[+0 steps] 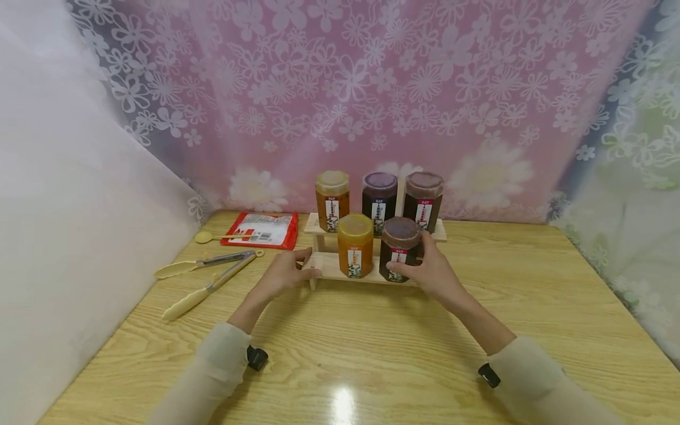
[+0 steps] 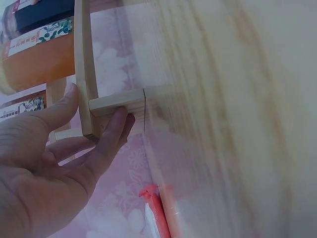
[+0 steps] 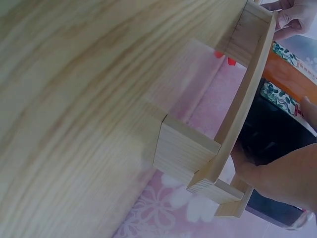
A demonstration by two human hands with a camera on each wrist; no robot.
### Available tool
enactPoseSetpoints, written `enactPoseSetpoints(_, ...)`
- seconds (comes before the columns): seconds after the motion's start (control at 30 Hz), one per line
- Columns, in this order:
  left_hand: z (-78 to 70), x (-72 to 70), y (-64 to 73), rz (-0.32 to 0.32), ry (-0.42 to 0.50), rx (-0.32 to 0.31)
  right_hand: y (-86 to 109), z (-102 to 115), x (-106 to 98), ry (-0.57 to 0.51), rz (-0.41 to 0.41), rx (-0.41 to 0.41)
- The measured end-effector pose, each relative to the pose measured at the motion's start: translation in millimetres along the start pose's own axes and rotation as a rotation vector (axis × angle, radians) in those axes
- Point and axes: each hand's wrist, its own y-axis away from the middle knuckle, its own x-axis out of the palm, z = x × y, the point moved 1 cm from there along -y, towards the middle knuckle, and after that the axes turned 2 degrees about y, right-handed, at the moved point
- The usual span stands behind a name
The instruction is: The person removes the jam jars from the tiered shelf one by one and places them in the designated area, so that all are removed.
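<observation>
A two-step wooden rack [image 1: 327,267] stands on the table, bearing several hexagonal jars. My left hand [image 1: 280,275] holds the left end of its lower step; in the left wrist view the thumb lies on top and the fingers reach below the board [image 2: 85,59]. My right hand [image 1: 437,276] grips a dark jar [image 1: 401,234] on the lower step, thumb across its front, other fingers mostly hidden behind it. Left of it is an orange-yellow jar [image 1: 355,236]. Behind, on the upper step, are an amber jar [image 1: 332,195], a purple-lidded jar [image 1: 380,189] and a brownish-lidded jar [image 1: 424,192].
Left of the rack lie a red and white packet [image 1: 265,229], a yellow spoon [image 1: 204,237] partly over it, and spread tongs [image 1: 209,286] with pale yellow tips. A pink floral curtain [image 1: 340,88] hangs behind the wood-grain table [image 1: 329,348].
</observation>
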Motion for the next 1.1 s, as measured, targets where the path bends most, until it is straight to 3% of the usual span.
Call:
enactPoseSetpoints(0.4,-1.9,0.3,-1.9,0.011,0.002,-0.008,4.0,-0.9,-9.4,0.083,-0.043,0.009)
enactPoseSetpoints(1.1,-4.0,-1.2,-1.7,0.034,0.000,-0.027,29.8,-9.4,-45.9,0.133,-0.028,-0.012)
